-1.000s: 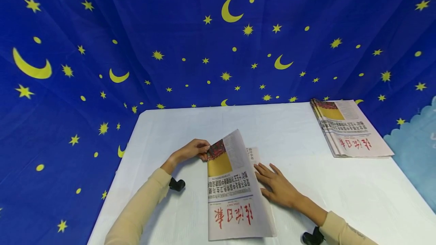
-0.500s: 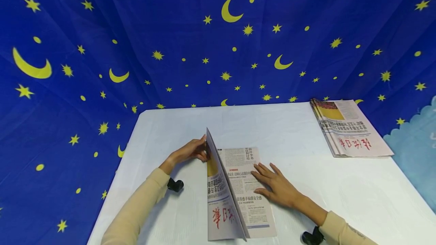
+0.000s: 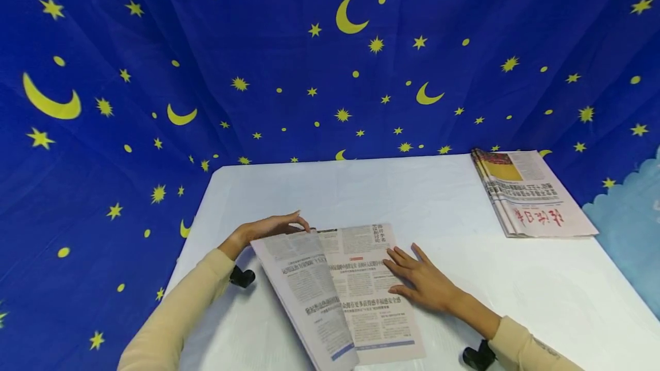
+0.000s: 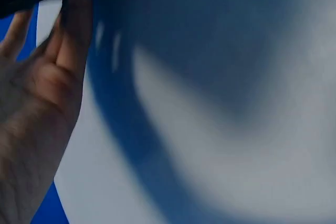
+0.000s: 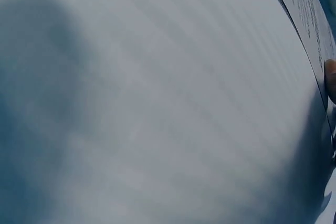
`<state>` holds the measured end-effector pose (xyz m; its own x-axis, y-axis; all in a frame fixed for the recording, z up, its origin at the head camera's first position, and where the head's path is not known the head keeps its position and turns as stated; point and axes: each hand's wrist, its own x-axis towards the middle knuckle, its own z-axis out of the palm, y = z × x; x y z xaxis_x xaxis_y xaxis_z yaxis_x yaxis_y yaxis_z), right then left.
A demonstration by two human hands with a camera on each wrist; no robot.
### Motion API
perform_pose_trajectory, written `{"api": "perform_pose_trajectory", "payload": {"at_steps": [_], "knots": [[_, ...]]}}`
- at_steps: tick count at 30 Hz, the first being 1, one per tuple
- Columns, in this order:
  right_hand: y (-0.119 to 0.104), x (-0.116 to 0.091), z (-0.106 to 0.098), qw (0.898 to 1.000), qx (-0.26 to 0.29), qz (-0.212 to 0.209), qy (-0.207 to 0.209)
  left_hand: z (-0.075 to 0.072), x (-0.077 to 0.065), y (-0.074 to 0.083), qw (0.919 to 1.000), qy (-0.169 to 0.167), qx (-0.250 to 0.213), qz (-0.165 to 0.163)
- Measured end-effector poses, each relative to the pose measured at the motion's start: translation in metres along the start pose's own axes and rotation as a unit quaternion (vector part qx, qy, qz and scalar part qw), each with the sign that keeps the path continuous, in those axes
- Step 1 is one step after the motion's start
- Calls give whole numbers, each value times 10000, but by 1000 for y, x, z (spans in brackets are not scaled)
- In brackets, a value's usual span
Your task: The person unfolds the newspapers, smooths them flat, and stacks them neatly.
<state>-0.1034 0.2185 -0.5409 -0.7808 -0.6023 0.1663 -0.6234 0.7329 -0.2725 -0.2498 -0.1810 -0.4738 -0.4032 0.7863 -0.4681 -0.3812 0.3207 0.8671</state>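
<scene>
A newspaper (image 3: 368, 296) lies part-opened on the white table, dense black columns of print showing on both sides. Its left leaf (image 3: 309, 296) is raised and tilts over to the left. At the top of that leaf my left hand (image 3: 268, 227) is partly behind the paper, fingertips right at the upper edge near the fold. The left wrist view shows this hand (image 4: 42, 98) with long, fairly straight fingers. My right hand (image 3: 425, 282) rests with spread fingers on the right margin of the right page. In the right wrist view only a fingertip (image 5: 331, 80) shows beside the paper.
A stack of folded newspapers (image 3: 533, 193) lies at the table's back right corner. The white table (image 3: 392, 188) ends at a blue cloth backdrop (image 3: 289, 56) with yellow moons and stars. A dark camera (image 3: 478, 355) is strapped at the right wrist.
The newspaper's front leaf has swung from right to left, so its red-titled cover is hidden and inside print shows. My left hand has shifted slightly left; my right hand has stayed put.
</scene>
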Motion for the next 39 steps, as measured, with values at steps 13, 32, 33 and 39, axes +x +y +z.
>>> {"api": "perform_pose_trajectory", "payload": {"at_steps": [13,32,33,39], "knots": [[5,-4,-5,9999,-61,-35,79,-18,-31,-30,9905,-186,1364,59],[10,-27,-6,9989,-343,-80,310,-31,-53,-37,9533,1190,2722,549],[11,-29,-5,9988,-358,-54,326,-31,-52,-38,9511,1317,2724,619],[15,-41,-8,9984,-396,95,398,-24,-44,-46,9133,2194,3243,1119]]}}
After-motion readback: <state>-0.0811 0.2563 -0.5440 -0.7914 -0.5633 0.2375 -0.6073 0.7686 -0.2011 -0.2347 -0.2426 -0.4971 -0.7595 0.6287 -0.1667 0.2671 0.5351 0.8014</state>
